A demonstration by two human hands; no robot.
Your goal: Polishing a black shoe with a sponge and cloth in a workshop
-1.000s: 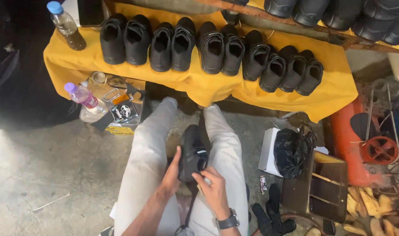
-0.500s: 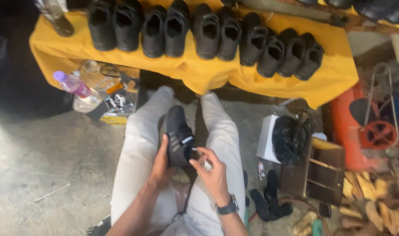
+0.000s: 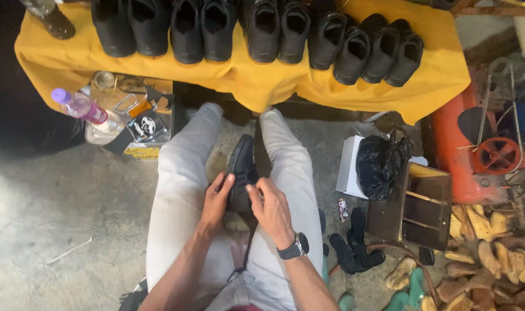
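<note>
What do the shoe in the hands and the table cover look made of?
Shoe, held by the left hand and right hand: likely black leather or synthetic, matte with faint sheen. Table cover: yellow woven cloth, judging by its soft draped folds.

ten black shoes on the table, one held shoe

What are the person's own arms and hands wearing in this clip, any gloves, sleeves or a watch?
Both hands are bare, with no gloves: left hand, right hand. The forearms are uncovered too, with no sleeves in view. The right wrist carries a dark wristwatch with a black strap. No rings or markings can be made out.
</note>
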